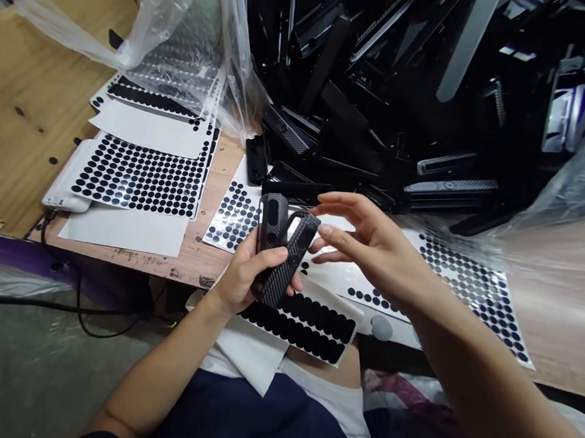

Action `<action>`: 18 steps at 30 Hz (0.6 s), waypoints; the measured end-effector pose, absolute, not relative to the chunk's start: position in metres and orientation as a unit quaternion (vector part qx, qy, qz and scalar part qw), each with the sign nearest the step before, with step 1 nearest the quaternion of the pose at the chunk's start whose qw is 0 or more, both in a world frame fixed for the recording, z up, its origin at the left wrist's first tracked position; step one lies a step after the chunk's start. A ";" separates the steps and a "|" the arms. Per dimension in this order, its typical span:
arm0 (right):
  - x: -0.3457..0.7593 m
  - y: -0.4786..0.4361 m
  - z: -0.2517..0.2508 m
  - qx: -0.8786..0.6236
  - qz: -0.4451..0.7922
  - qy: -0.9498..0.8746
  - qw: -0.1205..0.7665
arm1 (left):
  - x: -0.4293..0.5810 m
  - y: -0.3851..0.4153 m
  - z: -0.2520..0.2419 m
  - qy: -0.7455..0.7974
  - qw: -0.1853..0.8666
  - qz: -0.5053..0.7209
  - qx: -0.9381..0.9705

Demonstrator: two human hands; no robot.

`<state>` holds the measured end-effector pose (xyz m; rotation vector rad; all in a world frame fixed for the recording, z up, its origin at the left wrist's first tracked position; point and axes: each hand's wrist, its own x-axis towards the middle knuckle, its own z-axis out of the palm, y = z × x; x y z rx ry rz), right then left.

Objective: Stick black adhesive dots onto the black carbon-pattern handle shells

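My left hand (pixel 246 272) is closed around two black plastic pieces with a carbon-fibre pattern. The left piece (pixel 274 218) stands nearly upright, and the right piece (pixel 292 259) slants across it under my thumb. Dark round or oval pads show on their faces. My right hand (pixel 361 240) is beside the upper end of the slanted piece, fingers spread and thumb tip close to its corner; whether it touches cannot be made out. Below the pieces, a sheet of large black round stickers (pixel 310 323) lies across my lap and the table edge.
A big heap of black plastic parts (pixel 339 122) fills the back, with clear plastic film (pixel 181 18) at its left. Sheets of black dot stickers (pixel 140 175) lie at left and right (pixel 473 278). A white power strip (pixel 69 180) with a cable sits by the wooden board (pixel 41 88).
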<state>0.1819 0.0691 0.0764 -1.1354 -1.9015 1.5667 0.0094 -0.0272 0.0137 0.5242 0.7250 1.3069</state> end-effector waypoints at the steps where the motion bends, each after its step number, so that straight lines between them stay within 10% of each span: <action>1: 0.184 0.069 0.070 -0.427 0.510 -0.720 0.196 | 0.009 -0.027 0.014 0.331 0.697 0.594 0.230; 7: 0.194 0.057 0.042 -0.354 0.190 -0.916 0.012 | 0.010 -0.025 0.016 0.358 0.682 0.601 0.213; 18: 0.190 0.066 0.057 -0.389 0.410 -0.821 0.081 | 0.011 -0.026 0.019 0.359 0.678 0.608 0.205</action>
